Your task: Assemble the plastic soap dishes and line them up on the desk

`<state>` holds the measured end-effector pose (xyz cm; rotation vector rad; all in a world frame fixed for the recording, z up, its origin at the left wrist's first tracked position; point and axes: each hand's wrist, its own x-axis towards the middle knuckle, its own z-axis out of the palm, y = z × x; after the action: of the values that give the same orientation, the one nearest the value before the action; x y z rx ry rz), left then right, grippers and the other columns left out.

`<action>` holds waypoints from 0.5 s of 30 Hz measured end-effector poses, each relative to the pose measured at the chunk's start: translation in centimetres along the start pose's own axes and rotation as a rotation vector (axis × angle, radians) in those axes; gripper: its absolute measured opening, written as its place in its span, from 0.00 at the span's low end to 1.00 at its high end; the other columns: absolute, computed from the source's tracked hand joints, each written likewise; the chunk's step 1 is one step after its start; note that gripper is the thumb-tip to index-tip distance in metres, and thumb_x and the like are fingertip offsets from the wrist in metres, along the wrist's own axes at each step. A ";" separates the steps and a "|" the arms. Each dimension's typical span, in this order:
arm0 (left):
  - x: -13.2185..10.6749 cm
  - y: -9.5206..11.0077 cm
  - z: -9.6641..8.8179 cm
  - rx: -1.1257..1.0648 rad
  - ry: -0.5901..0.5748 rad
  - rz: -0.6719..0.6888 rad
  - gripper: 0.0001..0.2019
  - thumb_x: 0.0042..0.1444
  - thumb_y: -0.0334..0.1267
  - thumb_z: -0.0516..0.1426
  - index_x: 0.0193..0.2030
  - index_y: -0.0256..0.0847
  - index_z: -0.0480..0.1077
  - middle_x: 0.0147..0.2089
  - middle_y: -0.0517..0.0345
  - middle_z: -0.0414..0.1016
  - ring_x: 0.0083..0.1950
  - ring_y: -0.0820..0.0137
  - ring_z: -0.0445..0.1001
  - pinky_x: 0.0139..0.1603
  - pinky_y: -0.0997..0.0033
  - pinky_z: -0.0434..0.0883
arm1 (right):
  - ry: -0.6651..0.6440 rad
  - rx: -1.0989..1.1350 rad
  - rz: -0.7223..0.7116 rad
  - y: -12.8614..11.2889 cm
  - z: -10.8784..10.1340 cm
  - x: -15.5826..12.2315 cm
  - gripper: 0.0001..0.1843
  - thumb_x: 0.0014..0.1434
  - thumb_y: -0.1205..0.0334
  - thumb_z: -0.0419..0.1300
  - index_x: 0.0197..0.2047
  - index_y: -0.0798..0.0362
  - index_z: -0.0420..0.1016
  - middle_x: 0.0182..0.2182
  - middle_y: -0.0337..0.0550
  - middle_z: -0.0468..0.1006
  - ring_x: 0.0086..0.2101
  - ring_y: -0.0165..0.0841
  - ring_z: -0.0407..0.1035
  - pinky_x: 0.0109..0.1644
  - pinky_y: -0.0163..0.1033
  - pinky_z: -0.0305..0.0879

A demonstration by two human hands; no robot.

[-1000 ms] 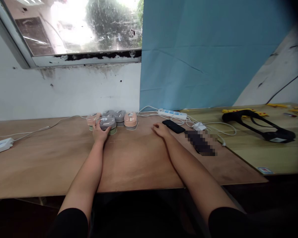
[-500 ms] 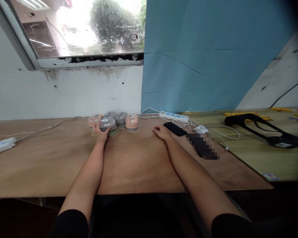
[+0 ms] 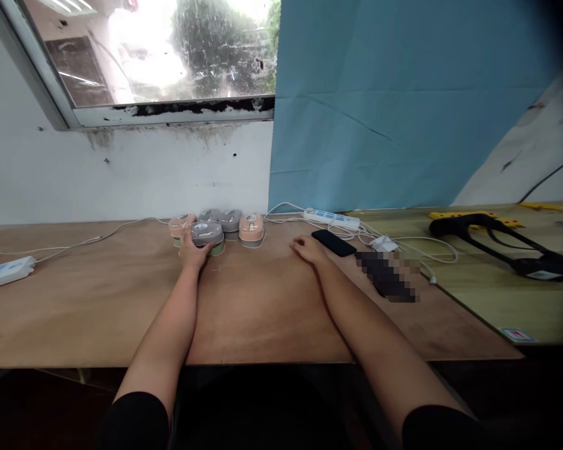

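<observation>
On the wooden table my left hand (image 3: pixel 192 251) grips an oval lidded box (image 3: pixel 207 234) with a grey lid and a green base. Its fingers lie along the left side, with the thumb at the front. Behind it stand two grey oval boxes (image 3: pixel 229 220). A pink-lidded oval box (image 3: pixel 182 224) is to the left, partly hidden by my hand, and another pink-lidded box (image 3: pixel 251 229) with a grey base stands to the right. My right hand (image 3: pixel 308 248) rests on the table, fingers loosely bent and holding nothing, beside a black phone-like slab (image 3: pixel 334 243).
A white power strip (image 3: pixel 331 219) with tangled cables and a white charger (image 3: pixel 383 244) lies at the back right. Another power strip (image 3: pixel 7 273) is at the far left. A black strap-like frame (image 3: pixel 507 247) sits on the right-hand table. A pixelated dark object (image 3: pixel 387 277) lies near my right forearm.
The grey lid under my left hand looks more level on its green base, and the fingers sit slightly lower. My right hand stays in place. The view has shifted slightly.
</observation>
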<state>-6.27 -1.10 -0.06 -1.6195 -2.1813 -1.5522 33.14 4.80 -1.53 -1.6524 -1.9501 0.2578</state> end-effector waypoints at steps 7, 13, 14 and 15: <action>-0.1 0.2 -0.1 -0.018 0.099 0.002 0.40 0.38 0.49 0.69 0.60 0.46 0.62 0.61 0.47 0.64 0.60 0.54 0.66 0.61 0.53 0.64 | -0.001 -0.005 0.008 0.1 0.2 0.1 0.17 0.58 0.53 0.59 0.47 0.52 0.78 0.45 0.46 0.79 0.45 0.37 0.73 0.50 0.38 0.65; -0.4 1.1 -0.9 -0.095 0.139 0.113 0.37 0.46 0.49 0.67 0.60 0.35 0.61 0.59 0.42 0.64 0.59 0.57 0.66 0.60 0.60 0.65 | 0.027 0.046 0.011 -0.1 -0.1 0.0 0.18 0.57 0.54 0.59 0.48 0.53 0.77 0.46 0.48 0.79 0.46 0.39 0.73 0.52 0.41 0.65; -0.6 1.3 -1.1 -0.104 0.143 0.125 0.37 0.48 0.49 0.66 0.60 0.34 0.60 0.60 0.42 0.63 0.59 0.57 0.65 0.60 0.60 0.65 | 0.065 0.063 -0.006 -0.4 -0.3 -0.1 0.18 0.58 0.54 0.59 0.48 0.53 0.76 0.46 0.48 0.79 0.47 0.39 0.72 0.53 0.42 0.65; -0.8 1.5 -1.2 -0.111 0.146 0.133 0.36 0.49 0.49 0.65 0.61 0.34 0.59 0.60 0.42 0.63 0.60 0.57 0.65 0.60 0.60 0.65 | 0.118 0.086 -0.033 -1.0 -0.4 -0.2 0.19 0.58 0.54 0.58 0.50 0.54 0.76 0.47 0.49 0.78 0.47 0.39 0.72 0.55 0.42 0.64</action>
<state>-5.39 -2.50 1.17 -1.5873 -1.9063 -1.7207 32.56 4.31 -0.80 -1.5442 -1.8509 0.2239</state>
